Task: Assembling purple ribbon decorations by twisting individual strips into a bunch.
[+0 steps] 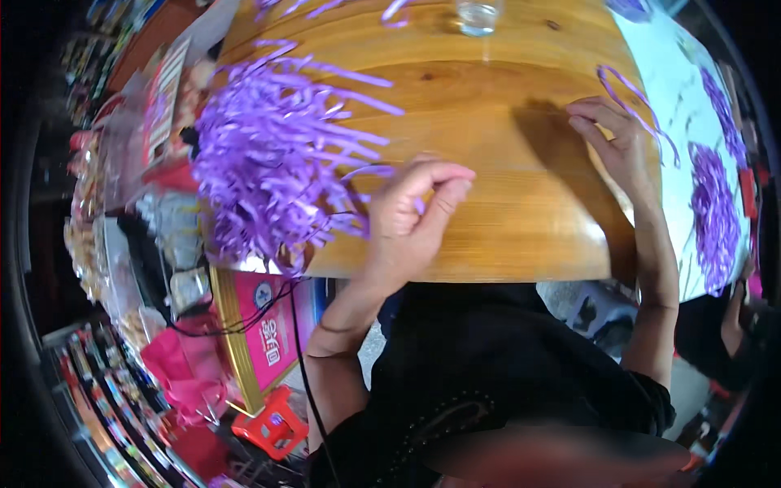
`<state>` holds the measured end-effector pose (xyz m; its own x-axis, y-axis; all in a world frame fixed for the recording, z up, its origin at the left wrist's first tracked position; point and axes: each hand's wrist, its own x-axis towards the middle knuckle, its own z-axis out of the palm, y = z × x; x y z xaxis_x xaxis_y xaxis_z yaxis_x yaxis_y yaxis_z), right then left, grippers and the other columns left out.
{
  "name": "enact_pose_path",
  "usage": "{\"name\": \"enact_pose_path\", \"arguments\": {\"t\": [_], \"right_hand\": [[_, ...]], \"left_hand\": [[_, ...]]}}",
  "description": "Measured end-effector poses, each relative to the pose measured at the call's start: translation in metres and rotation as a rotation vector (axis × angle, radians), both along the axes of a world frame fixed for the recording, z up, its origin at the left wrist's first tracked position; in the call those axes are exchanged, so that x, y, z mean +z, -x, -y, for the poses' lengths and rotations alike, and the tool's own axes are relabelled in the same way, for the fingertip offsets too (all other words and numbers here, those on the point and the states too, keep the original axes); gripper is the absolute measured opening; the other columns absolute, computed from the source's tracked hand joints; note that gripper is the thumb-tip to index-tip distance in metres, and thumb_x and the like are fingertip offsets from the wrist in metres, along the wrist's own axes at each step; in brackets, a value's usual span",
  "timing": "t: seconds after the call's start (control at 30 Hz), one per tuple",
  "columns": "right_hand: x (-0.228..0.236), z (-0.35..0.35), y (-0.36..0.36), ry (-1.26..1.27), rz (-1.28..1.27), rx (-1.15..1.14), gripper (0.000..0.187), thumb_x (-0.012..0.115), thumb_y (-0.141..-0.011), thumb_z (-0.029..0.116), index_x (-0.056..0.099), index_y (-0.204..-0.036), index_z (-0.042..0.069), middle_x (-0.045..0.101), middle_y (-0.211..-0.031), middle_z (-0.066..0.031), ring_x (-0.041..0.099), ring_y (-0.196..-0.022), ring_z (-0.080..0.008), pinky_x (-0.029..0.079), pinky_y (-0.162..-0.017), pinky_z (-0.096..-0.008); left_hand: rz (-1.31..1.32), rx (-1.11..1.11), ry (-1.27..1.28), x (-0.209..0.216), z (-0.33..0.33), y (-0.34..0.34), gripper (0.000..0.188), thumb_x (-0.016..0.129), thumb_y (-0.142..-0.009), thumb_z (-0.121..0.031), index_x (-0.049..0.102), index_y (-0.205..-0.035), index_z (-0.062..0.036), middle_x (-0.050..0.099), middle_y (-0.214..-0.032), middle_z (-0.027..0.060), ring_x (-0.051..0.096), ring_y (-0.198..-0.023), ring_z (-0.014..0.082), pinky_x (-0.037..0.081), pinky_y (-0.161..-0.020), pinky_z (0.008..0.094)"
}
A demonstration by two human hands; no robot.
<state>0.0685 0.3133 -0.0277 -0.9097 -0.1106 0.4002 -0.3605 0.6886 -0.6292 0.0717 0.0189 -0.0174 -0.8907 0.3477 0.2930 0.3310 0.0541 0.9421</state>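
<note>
A large heap of shiny purple strips [268,154] covers the left part of the wooden table [488,236]. At its right edge is my left hand [411,220], thumb and forefinger closed toward each other and the other fingers curled; a bit of purple strip shows within its curl. Over the table's right side my right hand [614,142] is raised, with a small gap between thumb and fingertips and nothing visible between them. A bent purple strip [630,99] runs just beside and behind that hand's knuckles; whether it touches the hand is unclear.
A clear glass [477,18] stands at the table's far edge. On the right, a white marbled table [679,98] bears long purple bundles [714,220], with another person's arm [735,313] nearby. Packed goods and a black cable [299,350] lie left, above a red stool [272,423].
</note>
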Motion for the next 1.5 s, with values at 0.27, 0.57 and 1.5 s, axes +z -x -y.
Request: {"name": "enact_pose_path", "arguments": {"t": [0.27, 0.57, 1.5], "right_hand": [[0.022, 0.152, 0.079, -0.114, -0.187, 0.355, 0.011, 0.064, -0.079, 0.004, 0.065, -0.090, 0.001, 0.064, -0.086, -0.0119, 0.062, -0.082, -0.0251, 0.049, -0.071, -0.0303], [0.026, 0.330, 0.146, -0.105, -0.277, 0.638, 0.017, 0.065, -0.079, 0.018, 0.065, -0.083, 0.002, 0.064, -0.078, -0.0114, 0.060, -0.071, -0.0268, 0.047, -0.065, -0.0343], [0.075, 0.375, 0.206, 0.350, 0.229, 0.491, 0.027, 0.056, -0.089, 0.028, 0.063, -0.082, 0.003, 0.059, -0.065, 0.0001, 0.054, -0.057, -0.0108, 0.041, -0.052, -0.0209]], "left_hand": [[-0.178, 0.171, -0.044, -0.002, 0.055, -0.024, 0.007, 0.068, -0.076, -0.003, 0.062, -0.080, -0.0006, 0.061, -0.074, 0.0079, 0.058, -0.063, 0.0178, 0.044, -0.056, 0.0264], [-0.284, 0.342, -0.039, 0.002, 0.115, -0.052, 0.009, 0.067, -0.078, -0.005, 0.063, -0.083, 0.0003, 0.062, -0.080, 0.0092, 0.058, -0.068, 0.0186, 0.044, -0.062, 0.0256], [-0.361, 0.463, -0.034, -0.008, 0.156, -0.070, 0.009, 0.068, -0.076, -0.003, 0.063, -0.084, -0.0004, 0.062, -0.078, 0.0096, 0.058, -0.064, 0.0177, 0.043, -0.056, 0.0251]]}}
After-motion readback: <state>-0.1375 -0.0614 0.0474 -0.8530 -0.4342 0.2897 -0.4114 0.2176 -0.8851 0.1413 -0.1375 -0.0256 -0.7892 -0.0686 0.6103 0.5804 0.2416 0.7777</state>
